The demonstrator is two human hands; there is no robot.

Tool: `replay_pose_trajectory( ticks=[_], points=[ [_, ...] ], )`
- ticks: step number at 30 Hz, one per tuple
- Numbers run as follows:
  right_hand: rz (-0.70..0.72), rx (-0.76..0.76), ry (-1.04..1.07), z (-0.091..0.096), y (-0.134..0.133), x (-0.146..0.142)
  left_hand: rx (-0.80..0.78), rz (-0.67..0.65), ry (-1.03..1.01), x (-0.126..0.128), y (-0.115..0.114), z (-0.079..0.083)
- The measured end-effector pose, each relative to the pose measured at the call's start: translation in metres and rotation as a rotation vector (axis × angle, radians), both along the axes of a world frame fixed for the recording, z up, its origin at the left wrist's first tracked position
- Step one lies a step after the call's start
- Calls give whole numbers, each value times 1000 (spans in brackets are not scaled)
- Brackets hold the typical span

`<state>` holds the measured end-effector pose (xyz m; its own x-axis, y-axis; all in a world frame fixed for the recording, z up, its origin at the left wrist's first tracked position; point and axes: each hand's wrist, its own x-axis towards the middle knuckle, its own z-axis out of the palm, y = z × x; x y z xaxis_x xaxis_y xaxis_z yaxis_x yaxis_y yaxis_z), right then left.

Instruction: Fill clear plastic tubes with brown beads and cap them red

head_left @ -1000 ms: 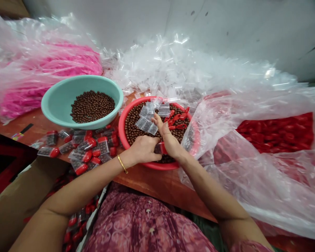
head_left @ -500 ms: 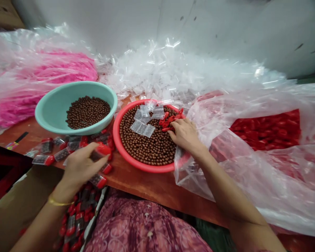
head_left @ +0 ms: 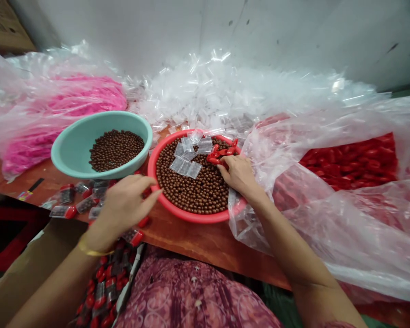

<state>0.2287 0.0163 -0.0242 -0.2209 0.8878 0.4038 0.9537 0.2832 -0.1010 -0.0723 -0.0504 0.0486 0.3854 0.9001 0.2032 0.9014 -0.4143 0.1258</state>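
A red basin (head_left: 177,210) full of small brown balls (head_left: 198,196) sits before me. On the balls lie several clear flat plastic cases (head_left: 187,161) and a cluster of red plastic caps (head_left: 222,152). My right hand (head_left: 238,173) reaches over the basin's right side, its fingers closed at the nearest red cap. My left hand (head_left: 128,202), slightly blurred, hovers by the basin's left rim, thumb and fingers apart with nothing seen between them. Filled clear cases with red caps (head_left: 65,211) lie on the table around and behind that hand.
A teal bowl (head_left: 63,155) holds more brown balls. Clear cases (head_left: 205,95) are heaped along the wall. Bags of pink pieces (head_left: 89,93) and red caps (head_left: 355,164) flank the basins. Below the table edge, a carton (head_left: 133,273) holds capped cases.
My left hand has moved right from above the filled cases to the red basin's rim, and the red-capped piece by its fingers is gone from them. My right hand stays at the caps.
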Motion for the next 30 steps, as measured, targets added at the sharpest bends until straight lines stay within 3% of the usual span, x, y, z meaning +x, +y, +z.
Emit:
replay_pose_trajectory(
  ticks=[3, 6, 11, 15, 18, 21, 25, 30],
  points=[
    [26, 5, 34, 1, 0, 1, -68, -48, 63, 65, 30, -11],
    [32, 10, 77, 2, -1, 1, -138, -68, 152, 102, 59, -26],
    [30, -9, 139, 4, -1, 2, -153, -172, 315, 104, 74, -26],
    [41, -12, 217, 3, 1, 3, -143, -437, 432, 96, 64, -21],
    [50, 5, 268, 2, 1, 3, -138, -564, 449, 103, 58, -31],
    [55, 36, 308, 2, 1, 3, -161, -584, 343, 119, 64, -44],
    [42, 44, 392, 3, 0, 6, -351, -454, 88, 137, 81, -54],
    [9, 64, 564, 3, -3, 8, -724, -403, -565, 129, 95, -57]
  ],
)
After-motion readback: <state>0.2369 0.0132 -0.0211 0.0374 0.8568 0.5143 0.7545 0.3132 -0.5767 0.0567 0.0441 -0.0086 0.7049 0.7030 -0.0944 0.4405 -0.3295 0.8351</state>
